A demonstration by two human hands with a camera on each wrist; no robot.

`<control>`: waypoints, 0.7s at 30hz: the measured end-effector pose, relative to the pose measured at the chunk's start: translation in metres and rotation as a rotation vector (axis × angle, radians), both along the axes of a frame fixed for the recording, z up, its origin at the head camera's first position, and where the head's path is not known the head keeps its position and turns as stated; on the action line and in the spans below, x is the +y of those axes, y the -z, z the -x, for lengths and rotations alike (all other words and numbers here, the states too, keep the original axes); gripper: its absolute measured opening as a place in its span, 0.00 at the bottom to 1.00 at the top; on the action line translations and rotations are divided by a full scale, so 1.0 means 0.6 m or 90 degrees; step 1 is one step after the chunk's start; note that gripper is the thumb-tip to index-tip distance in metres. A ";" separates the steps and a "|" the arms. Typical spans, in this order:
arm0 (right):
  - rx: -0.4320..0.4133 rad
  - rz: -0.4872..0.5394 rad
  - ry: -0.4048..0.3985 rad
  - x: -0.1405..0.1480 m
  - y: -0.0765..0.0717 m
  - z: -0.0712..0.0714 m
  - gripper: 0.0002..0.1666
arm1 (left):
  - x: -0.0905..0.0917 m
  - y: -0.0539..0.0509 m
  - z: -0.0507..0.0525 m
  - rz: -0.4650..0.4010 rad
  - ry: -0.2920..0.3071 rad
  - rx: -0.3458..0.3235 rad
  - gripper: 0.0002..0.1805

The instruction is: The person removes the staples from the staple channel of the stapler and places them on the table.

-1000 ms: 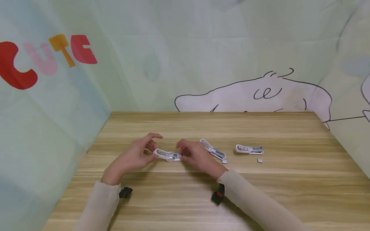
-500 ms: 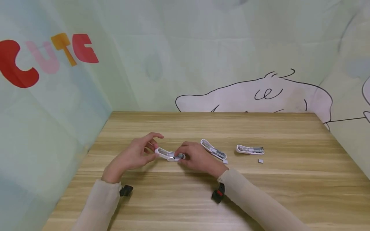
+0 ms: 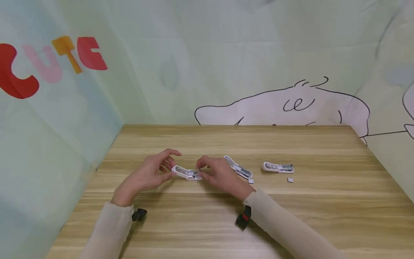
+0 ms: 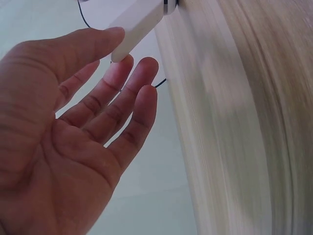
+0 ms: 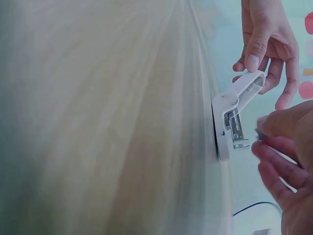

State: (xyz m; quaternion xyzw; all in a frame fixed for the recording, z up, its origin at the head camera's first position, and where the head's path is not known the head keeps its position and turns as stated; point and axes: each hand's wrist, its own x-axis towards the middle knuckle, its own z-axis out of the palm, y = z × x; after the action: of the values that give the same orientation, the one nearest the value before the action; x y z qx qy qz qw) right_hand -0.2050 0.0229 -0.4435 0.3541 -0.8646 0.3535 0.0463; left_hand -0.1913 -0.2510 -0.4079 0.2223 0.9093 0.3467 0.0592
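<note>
A white stapler lies opened out at an angle on the table, its metal staple channel showing in the right wrist view. My left hand pinches the end of its raised top arm between thumb and fingers; the other fingers spread loosely. Close by the channel, my right hand pinches a small dark grey block, which looks like a strip of staples. In the right wrist view a narrow gap separates that block from the channel. The stapler's far right end is hidden behind my right fingers in the head view.
A second opened white stapler lies slanted just beyond my right hand, with a small grey staple block near it. Further right lie a third opened stapler and another block. A printed cloth hangs behind the table.
My right fingers came down over the stapler's channel half a second ago and now stand raised and drawn back a little from it. The left hand keeps its hold on the top arm.
</note>
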 end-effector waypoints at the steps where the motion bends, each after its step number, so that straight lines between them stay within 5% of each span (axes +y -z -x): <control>1: -0.002 0.008 -0.002 0.001 -0.002 -0.003 0.12 | 0.001 0.000 0.000 0.001 0.001 0.000 0.34; 9: 0.055 -0.110 -0.103 0.007 -0.013 -0.039 0.28 | 0.003 -0.003 -0.001 -0.003 0.001 0.013 0.34; 14: 0.119 -0.146 -0.107 0.005 -0.005 -0.041 0.27 | 0.002 -0.002 -0.001 -0.001 0.000 0.017 0.34; 21: 0.078 -0.176 -0.083 0.014 -0.006 -0.041 0.29 | 0.001 -0.002 -0.002 0.010 -0.009 0.014 0.35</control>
State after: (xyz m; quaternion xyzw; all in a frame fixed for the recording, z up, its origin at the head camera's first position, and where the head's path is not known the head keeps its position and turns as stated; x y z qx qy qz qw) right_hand -0.1806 0.0311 -0.4397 0.4336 -0.8756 0.2113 0.0270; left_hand -0.1900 -0.2505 -0.4066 0.2190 0.9140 0.3379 0.0486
